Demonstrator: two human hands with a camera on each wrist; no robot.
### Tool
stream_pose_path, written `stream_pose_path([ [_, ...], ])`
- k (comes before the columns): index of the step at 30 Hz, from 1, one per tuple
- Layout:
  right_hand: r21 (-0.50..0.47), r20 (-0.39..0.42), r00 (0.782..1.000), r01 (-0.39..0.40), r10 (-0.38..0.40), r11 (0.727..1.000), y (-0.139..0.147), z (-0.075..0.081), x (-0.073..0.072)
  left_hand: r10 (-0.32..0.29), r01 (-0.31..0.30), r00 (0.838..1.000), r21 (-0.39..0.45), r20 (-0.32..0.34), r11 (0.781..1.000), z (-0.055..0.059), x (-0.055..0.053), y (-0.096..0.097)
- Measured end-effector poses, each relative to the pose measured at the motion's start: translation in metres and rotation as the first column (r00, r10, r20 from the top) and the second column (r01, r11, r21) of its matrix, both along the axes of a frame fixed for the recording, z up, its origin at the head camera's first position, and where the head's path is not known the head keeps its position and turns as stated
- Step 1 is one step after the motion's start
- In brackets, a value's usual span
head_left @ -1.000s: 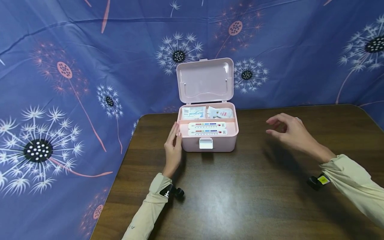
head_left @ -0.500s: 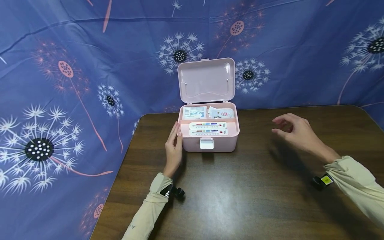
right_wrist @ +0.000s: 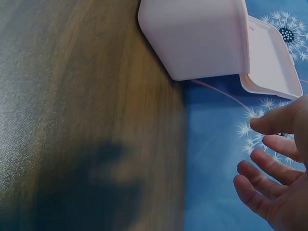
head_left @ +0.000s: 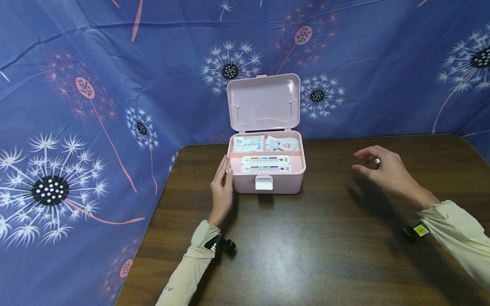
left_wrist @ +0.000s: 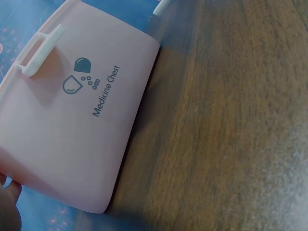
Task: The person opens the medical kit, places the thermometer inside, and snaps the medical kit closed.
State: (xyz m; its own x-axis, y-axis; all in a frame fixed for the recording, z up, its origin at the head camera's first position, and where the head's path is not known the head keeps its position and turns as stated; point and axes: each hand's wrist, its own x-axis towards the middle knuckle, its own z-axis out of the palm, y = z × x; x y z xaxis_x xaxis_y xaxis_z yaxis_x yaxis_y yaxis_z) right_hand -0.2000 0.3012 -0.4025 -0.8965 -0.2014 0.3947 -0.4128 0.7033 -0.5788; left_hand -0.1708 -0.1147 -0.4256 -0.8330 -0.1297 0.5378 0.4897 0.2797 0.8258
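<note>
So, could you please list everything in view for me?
Table: 1, brown, foreground
Floral cloth: 1, blue, behind table
Medicine chest: 1, pink, open on table
Latch: 1, white, chest front
Thermometers: 2, white, front compartment
Surgical packet: 1, white-blue, rear left compartment
Other packets: count unclear, mostly white, rear right
Wrist devices: 2, black, wrists
Apparent ring: 1, whitish, right hand
Sleeves: 2, beige, forearms
Left hand: 1, against chest's left side
Right hand: 1, right of chest

Head: looks forward and down from near side, well back, taking in table (head_left: 287,242) and whole pink box (head_left: 245,185). Left wrist: close in, rolled, facing far onto box front. Right wrist: farther right, rolled, facing far-left. Shares open lid (head_left: 264,102) with head.
</note>
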Motion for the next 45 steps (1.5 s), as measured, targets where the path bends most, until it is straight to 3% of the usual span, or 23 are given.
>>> stream_pose_path([
  [27, -0.036, 0.037, 0.996, 0.081, -0.079, 0.996, 0.027, -0.021, 0.002, 0.007, -0.006, 1.000, 0.004, -0.011, 1.000, 0.001, 0.001, 0.001],
  [45, 0.023, 0.062, 0.979, 0.194, -0.196, 0.981, 0.045, -0.037, 0.001, 0.009, -0.009, 1.000, 0.002, 0.005, 1.000, 0.001, -0.001, 0.000],
])
